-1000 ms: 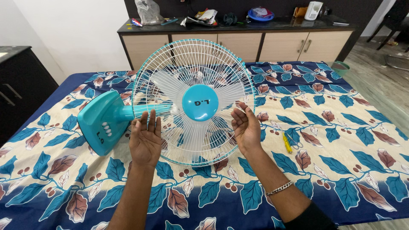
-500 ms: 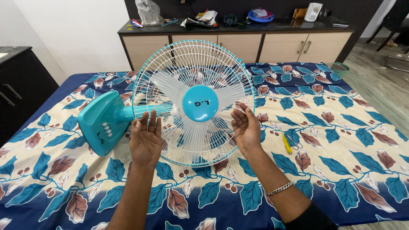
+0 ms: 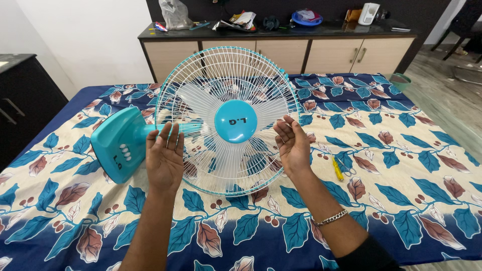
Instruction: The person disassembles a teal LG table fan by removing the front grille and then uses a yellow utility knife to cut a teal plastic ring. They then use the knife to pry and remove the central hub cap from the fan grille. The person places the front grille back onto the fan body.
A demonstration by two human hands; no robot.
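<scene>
While our left hand (image 3: 164, 159) and right hand (image 3: 292, 146) hover open-palmed and empty before the fan guard (image 3: 227, 120) between them, we judge gripping its rim comes next.

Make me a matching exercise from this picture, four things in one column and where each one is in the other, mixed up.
Things:
1. screwdriver
2. fan base
3. right hand
4. plastic bag

Places:
A. on the sideboard at the back
B. lying on the sheet right of the fan
C. left of the grille, on its side
D. raised, palm open, at the grille's right edge

Pairs: 1-B, 2-C, 3-D, 4-A
</scene>
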